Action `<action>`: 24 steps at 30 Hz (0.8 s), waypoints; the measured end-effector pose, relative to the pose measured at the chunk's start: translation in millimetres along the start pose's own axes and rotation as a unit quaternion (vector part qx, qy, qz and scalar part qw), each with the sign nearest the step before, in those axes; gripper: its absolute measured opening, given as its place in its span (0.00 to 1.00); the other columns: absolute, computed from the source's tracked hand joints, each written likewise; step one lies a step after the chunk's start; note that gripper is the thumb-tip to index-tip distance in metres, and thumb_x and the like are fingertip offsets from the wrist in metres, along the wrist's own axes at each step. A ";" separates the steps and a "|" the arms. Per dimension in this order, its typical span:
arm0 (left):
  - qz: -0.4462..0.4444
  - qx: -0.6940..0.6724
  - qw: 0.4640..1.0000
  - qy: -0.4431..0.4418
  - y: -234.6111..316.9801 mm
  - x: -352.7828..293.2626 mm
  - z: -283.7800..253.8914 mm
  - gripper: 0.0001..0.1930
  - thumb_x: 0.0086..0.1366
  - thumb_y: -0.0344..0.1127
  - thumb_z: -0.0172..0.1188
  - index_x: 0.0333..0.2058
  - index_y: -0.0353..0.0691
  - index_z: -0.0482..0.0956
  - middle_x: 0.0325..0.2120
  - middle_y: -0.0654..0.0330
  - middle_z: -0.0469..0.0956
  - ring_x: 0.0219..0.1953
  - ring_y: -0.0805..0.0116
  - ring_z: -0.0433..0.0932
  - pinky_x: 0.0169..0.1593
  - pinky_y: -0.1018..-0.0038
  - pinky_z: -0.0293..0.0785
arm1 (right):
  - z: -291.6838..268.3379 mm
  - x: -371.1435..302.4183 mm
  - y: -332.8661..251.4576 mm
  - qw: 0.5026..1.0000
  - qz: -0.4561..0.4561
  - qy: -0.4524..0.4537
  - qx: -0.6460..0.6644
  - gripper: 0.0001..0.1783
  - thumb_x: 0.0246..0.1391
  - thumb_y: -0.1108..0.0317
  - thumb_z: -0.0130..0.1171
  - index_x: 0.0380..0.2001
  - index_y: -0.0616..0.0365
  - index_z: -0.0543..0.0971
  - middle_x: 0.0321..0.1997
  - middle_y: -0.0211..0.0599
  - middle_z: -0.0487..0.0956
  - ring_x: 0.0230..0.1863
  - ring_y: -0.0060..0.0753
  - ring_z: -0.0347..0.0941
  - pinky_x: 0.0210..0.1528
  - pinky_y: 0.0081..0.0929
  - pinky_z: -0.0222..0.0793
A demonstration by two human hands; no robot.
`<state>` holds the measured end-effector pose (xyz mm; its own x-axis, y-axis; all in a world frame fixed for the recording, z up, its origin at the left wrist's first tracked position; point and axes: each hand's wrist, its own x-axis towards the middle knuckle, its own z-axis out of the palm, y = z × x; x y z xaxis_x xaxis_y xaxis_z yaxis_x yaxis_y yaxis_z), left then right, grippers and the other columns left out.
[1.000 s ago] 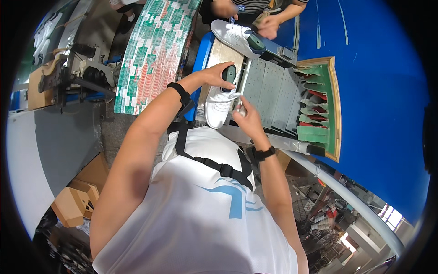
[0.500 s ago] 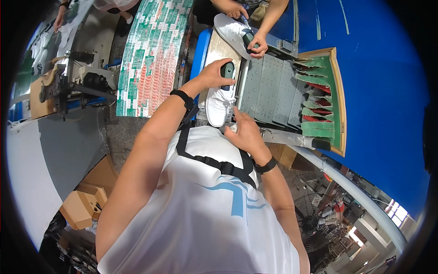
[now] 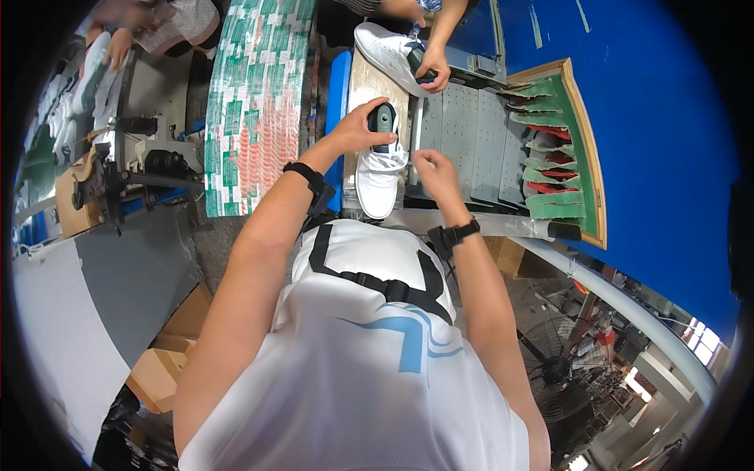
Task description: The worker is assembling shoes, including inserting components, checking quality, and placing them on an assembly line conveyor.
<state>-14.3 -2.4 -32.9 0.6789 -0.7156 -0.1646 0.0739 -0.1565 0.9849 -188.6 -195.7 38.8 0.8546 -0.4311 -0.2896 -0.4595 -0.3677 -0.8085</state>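
Note:
A white lace-up sneaker [image 3: 377, 187] lies on a pale board, its toe toward me and a dark green shoe last [image 3: 383, 119] filling its opening. My left hand [image 3: 360, 129] curls round the heel end, thumb on one side and fingers on the other. Just right of the sneaker, my right hand [image 3: 438, 174] has its fingers pinched together beside the white shoelace [image 3: 389, 161], which stretches toward the fingertips. Beyond, a co-worker's hand [image 3: 433, 69] grips the last in a second white sneaker [image 3: 383, 49].
To the right runs a grey metal slat conveyor [image 3: 471, 141], leading to a wood-framed opening hung with green and red strips [image 3: 554, 157] in a blue machine [image 3: 652, 157]. Stacked green-and-red printed sheets [image 3: 259, 110] stand left. Cardboard boxes [image 3: 157, 373] sit lower left.
My right hand has risen from near the toe to beside the laces, and its fingers have closed. My left hand stays on the heel. The laces now stretch toward the right.

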 end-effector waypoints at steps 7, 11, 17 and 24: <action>0.015 0.078 0.997 0.024 12.0 2.1 6.5 0.52 0.56 0.44 0.84 0.75 0.40 0.66 0.67 0.45 0.72 0.70 0.55 0.72 0.72 0.62 0.68 | 26.1 28.0 -18.9 0.997 0.051 0.016 -0.058 0.16 0.50 0.57 0.69 0.31 0.62 0.88 0.28 0.46 0.88 0.30 0.41 0.85 0.40 0.36 0.79; 0.013 0.117 0.993 0.034 14.8 1.9 11.3 0.53 0.55 0.48 0.84 0.75 0.41 0.66 0.69 0.40 0.69 0.72 0.47 0.69 0.73 0.60 0.66 | 26.3 33.1 -6.6 0.992 0.094 -0.011 -0.087 0.16 0.46 0.57 0.72 0.29 0.61 0.88 0.26 0.45 0.87 0.28 0.39 0.83 0.37 0.37 0.78; 0.014 0.101 0.994 0.030 11.6 -0.5 7.7 0.53 0.55 0.49 0.84 0.75 0.41 0.66 0.69 0.40 0.68 0.73 0.46 0.68 0.73 0.59 0.66 | -5.3 -0.4 21.5 0.975 0.106 -0.055 -0.186 0.15 0.46 0.58 0.73 0.26 0.59 0.87 0.23 0.43 0.85 0.25 0.39 0.81 0.34 0.37 0.76; -0.002 0.134 0.991 0.029 21.0 0.4 9.6 0.53 0.55 0.52 0.83 0.75 0.44 0.66 0.66 0.40 0.70 0.70 0.44 0.71 0.72 0.58 0.68 | -7.6 -66.0 -3.9 0.985 -0.041 -0.085 -0.146 0.15 0.49 0.64 0.70 0.37 0.64 0.86 0.41 0.51 0.84 0.52 0.55 0.80 0.55 0.42 0.75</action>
<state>-19.5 -12.5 -12.8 0.7203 -0.6758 -0.1565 -0.1157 -0.3395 0.9335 -245.1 -172.0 65.0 0.9085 -0.2554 -0.3309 -0.4161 -0.6269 -0.6586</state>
